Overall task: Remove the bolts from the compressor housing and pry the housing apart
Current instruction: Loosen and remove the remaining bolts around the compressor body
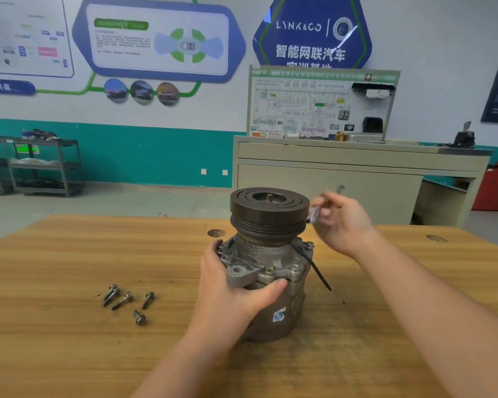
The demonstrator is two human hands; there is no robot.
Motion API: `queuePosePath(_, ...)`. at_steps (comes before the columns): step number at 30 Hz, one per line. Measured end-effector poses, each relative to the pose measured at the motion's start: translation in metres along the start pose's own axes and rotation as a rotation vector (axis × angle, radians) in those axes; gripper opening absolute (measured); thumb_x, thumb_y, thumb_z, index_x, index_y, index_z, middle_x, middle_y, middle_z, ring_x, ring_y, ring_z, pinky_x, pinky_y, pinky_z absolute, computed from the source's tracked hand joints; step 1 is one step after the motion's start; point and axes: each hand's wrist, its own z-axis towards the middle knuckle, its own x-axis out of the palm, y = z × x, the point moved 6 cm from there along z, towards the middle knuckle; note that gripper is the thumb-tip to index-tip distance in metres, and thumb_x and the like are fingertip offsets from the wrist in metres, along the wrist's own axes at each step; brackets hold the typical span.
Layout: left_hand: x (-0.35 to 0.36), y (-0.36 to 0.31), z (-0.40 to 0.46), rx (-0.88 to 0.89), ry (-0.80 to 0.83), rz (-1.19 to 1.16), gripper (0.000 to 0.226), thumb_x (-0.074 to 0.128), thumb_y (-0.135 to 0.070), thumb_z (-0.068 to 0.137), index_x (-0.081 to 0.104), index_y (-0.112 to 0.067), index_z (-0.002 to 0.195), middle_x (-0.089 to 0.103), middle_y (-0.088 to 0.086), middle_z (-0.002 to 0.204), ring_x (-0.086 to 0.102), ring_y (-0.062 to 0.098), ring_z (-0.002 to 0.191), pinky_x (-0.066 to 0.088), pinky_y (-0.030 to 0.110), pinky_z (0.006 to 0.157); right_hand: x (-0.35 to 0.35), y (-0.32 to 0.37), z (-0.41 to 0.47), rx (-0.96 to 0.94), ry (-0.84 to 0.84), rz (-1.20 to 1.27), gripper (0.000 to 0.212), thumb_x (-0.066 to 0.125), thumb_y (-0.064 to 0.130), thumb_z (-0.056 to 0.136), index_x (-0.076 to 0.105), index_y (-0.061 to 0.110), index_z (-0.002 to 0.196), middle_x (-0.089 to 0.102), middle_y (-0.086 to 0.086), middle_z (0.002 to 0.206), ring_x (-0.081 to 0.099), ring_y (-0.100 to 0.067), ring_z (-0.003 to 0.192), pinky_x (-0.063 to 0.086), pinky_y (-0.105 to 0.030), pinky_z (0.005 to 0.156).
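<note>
A grey metal compressor [266, 262] stands upright on the wooden table [69, 254], its dark grooved pulley [269, 209] on top. My left hand [233, 288] grips the housing from the left, thumb across the front seam. My right hand [341, 222], blurred, holds a small metal tool or socket [314, 215] beside the pulley's right edge. One bolt head [309, 245] sits in the flange at the right, another [268, 270] at the front. Several removed bolts [127, 301] lie on the table to the left. A black strap [314, 265] hangs down the compressor's right side.
A beige cabinet bench [357, 179] with a wiring display board stands behind the table. Grey shelf carts [41, 165] stand by the far left wall. A red object [493, 188] sits at the far right.
</note>
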Motion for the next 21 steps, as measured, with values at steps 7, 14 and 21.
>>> queuePosePath(7, -0.001, 0.000, -0.001, -0.008, 0.012, 0.020, 0.114, 0.079, -0.070, 0.037, 0.010, -0.052, 0.125, 0.034, -0.021, 0.134, 0.037, 0.005, 0.131, 0.036, 0.035, 0.112, -0.006, 0.023, -0.073, -0.596, -0.149, -0.386, 0.020, 0.034, 0.016, 0.106, 0.042, 0.010, 0.089, 0.068, -0.010, 0.067, 0.065, -0.021, 0.053, 0.053, -0.026, 0.048)
queuePosePath(14, 0.000, 0.001, 0.000, 0.000, 0.002, 0.019, 0.121, 0.079, -0.072, 0.035, 0.012, -0.046, 0.132, 0.033, -0.020, 0.133, 0.036, 0.003, 0.129, 0.033, 0.028, 0.108, 0.023, 0.006, -0.118, -1.105, -0.042, -0.799, 0.010, 0.044, 0.046, 0.099, 0.049, 0.047, 0.091, 0.068, -0.002, 0.084, 0.069, -0.021, 0.062, 0.057, -0.032, 0.056)
queuePosePath(21, 0.000, 0.004, 0.001, 0.008, -0.005, 0.020, 0.117, 0.079, -0.073, 0.035, 0.013, -0.048, 0.128, 0.036, -0.017, 0.135, 0.040, 0.003, 0.126, 0.033, 0.024, 0.103, 0.026, -0.014, -0.127, -1.373, 0.143, -1.112, 0.023, 0.041, 0.032, 0.103, 0.050, 0.011, 0.106, 0.062, -0.016, 0.087, 0.065, -0.006, 0.075, 0.054, -0.019, 0.070)
